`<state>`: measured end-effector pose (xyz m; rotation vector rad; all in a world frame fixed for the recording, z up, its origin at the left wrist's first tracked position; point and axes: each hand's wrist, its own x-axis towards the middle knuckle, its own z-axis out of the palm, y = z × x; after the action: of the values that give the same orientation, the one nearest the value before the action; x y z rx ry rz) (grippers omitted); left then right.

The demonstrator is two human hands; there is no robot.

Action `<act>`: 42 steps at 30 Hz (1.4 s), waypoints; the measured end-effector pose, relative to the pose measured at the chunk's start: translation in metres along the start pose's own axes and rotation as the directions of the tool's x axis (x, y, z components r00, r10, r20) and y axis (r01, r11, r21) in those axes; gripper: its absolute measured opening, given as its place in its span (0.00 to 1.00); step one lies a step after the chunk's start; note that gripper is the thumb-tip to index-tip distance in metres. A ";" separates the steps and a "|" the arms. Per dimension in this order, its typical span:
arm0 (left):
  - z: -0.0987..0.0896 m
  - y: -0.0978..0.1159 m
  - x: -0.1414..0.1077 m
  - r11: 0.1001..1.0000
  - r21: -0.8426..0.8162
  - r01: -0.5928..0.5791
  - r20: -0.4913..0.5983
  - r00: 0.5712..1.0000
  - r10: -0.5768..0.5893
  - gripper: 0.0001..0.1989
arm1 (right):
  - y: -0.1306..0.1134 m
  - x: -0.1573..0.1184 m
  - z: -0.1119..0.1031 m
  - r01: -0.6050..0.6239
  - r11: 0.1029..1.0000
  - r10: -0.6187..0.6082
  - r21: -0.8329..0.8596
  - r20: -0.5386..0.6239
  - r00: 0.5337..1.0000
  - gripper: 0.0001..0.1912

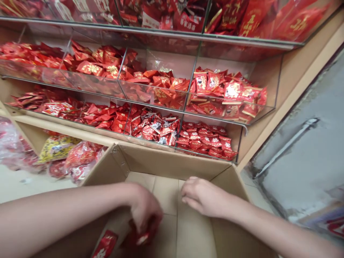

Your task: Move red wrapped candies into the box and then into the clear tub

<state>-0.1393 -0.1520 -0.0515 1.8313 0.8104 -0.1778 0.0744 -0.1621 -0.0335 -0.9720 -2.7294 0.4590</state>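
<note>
My left hand [146,209] reaches down into a cardboard box [174,163], its fingers curled round one or more small red candy packets [142,238]; motion blurs them. Just left of this, another red candy packet [106,243] lies low in the box. Over the box's right half, my right hand [199,195] is closed with curled fingers, and nothing shows in it. Beyond the box's far wall, red packets printed "HAPPY" [205,139] fill the nearest shelf compartment.
Clear-fronted shelf compartments [158,104] hold many red packets in several tiers. At lower left, plastic bags of red packets [84,157] and a yellow bag [57,148] sit by the bottom shelf. A bare grey wall [303,150] with a white pipe stands right.
</note>
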 end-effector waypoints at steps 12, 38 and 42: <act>-0.026 0.035 -0.013 0.911 -0.105 -0.399 -0.490 0.818 0.302 0.11 | -0.024 0.015 -0.008 -0.276 0.427 0.421 0.861 0.081 0.903 0.19; -0.019 0.066 -0.026 0.807 0.466 -0.363 -0.530 0.616 0.583 0.13 | -0.026 -0.007 -0.029 0.005 0.981 0.112 0.193 -0.590 0.799 0.18; -0.017 0.073 -0.031 0.775 0.440 -0.453 -0.560 0.537 0.631 0.12 | -0.039 -0.008 -0.027 0.077 0.989 0.044 0.128 -0.739 0.673 0.17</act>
<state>-0.1230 -0.1650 0.0263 2.3349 0.6533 0.9232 0.0661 -0.1895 0.0050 -0.8415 -1.9216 0.1853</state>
